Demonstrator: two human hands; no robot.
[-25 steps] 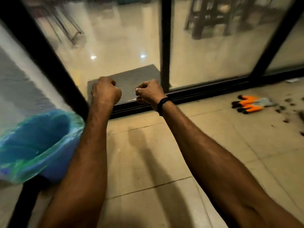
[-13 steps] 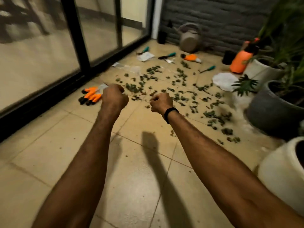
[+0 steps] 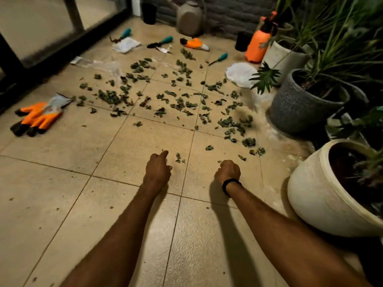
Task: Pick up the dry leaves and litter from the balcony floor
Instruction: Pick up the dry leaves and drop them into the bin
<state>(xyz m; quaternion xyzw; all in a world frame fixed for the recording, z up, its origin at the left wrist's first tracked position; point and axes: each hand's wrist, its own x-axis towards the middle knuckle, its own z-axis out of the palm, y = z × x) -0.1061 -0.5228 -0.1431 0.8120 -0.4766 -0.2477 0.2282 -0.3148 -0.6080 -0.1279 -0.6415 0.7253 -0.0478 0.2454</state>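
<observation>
Dry green-brown leaves (image 3: 178, 102) lie scattered over the beige tiled balcony floor (image 3: 62, 183), thickest in the middle and towards the pots. My left hand (image 3: 158, 169) hovers low over the tiles, its forefinger stretched towards a small leaf bit (image 3: 177, 156) just ahead; it holds nothing I can see. My right hand (image 3: 228, 171), with a black wristband, is curled into a loose fist, knuckles up, next to a leaf crumb (image 3: 219, 161). Its palm side is hidden. Litter lies further back: a clear plastic wrapper (image 3: 99, 64), a white paper (image 3: 126, 44) and a white bag (image 3: 240, 73).
Orange-and-grey gloves (image 3: 37, 116) lie at left by the glass door (image 3: 35, 27). Teal-handled tools (image 3: 161, 42), an orange sprayer (image 3: 257, 44) and a watering can (image 3: 189, 17) stand at the back. A cream pot (image 3: 319, 195) and a grey pot (image 3: 298, 106) line the right side.
My view swung from the glass door and blue-lined bin round to the leaf-strewn floor. Both hands dropped from fists in the air down close to the tiles near the nearest leaves.
</observation>
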